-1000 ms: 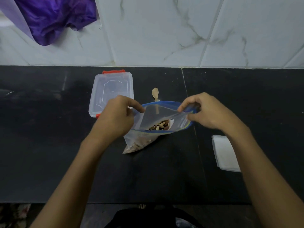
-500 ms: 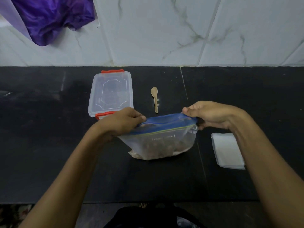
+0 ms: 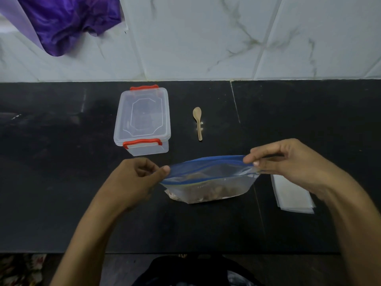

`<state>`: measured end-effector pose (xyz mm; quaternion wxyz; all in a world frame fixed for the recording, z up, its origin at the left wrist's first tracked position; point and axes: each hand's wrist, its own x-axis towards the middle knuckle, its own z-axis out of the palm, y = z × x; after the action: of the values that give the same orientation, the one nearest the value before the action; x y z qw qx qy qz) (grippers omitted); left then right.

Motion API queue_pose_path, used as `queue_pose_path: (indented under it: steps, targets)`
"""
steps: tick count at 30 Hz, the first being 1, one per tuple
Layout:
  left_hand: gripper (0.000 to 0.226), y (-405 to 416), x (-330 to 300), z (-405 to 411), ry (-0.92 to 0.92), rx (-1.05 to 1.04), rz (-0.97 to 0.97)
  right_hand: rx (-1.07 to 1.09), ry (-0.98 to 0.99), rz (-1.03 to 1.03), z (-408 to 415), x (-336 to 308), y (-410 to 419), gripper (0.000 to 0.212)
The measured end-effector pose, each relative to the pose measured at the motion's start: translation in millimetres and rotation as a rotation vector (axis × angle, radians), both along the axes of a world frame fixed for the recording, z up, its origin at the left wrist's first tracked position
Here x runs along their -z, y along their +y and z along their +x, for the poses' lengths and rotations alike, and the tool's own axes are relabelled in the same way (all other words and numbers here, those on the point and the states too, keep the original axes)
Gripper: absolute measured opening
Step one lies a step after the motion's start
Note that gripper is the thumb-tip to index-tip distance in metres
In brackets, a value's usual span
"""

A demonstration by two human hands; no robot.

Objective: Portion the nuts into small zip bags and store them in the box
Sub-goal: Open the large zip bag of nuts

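A large clear zip bag (image 3: pixel 210 185) with a blue zip strip stands on the black counter, brown nuts (image 3: pixel 216 191) lying in its bottom. My left hand (image 3: pixel 134 180) pinches the left end of the zip strip. My right hand (image 3: pixel 288 164) pinches the right end. The mouth of the bag is slightly parted between them. A clear plastic box (image 3: pixel 142 120) with red clips, its lid on, sits behind and to the left. A small wooden spoon (image 3: pixel 198 122) lies behind the bag. A flat stack of small clear zip bags (image 3: pixel 292 197) lies at the right, partly under my right wrist.
The black counter (image 3: pixel 61 182) meets a white marble-tiled wall (image 3: pixel 206 38) at the back. A purple cloth (image 3: pixel 68 19) hangs at the upper left. The counter's front edge runs near the bottom of the view, with dark clothing below it.
The big bag came toward me and turned upright, its wide-open mouth pulled flat. Both hands slid out to the ends of the zip strip. The box and spoon stayed put.
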<state>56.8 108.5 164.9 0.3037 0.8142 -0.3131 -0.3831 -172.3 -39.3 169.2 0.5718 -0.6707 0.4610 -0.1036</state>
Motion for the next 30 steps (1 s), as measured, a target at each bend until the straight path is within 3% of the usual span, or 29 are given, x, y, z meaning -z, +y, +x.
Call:
queue_pose_path:
  steps: [4,7,12,17,20,25,28,30]
  targets:
    - [0.008,0,0,-2,0.155,-0.158,-0.180,-0.002,0.231,-0.144,-1,-2,13,0.023]
    - [0.006,2,5,-11,0.324,-0.258,-0.273,0.043,0.279,-0.206,-2,-2,22,0.033]
    - [0.013,1,14,-19,0.443,-0.357,-0.298,0.136,-0.033,-0.043,-1,2,33,0.045]
    - [0.016,1,18,-21,0.350,-0.288,-0.241,0.225,-0.268,0.140,4,17,44,0.056]
    - [0.014,2,20,-23,0.300,-0.259,-0.239,0.210,-0.259,0.159,3,17,49,0.068]
    - [0.017,-2,21,-22,0.192,-0.229,-0.253,0.148,-0.001,0.010,2,14,51,0.064]
    - [0.022,-9,19,-26,0.289,-0.238,-0.232,0.158,-0.088,0.070,2,18,48,0.059]
    - [0.027,-15,17,-26,0.504,-0.351,-0.226,0.244,-0.274,0.237,1,22,45,0.055]
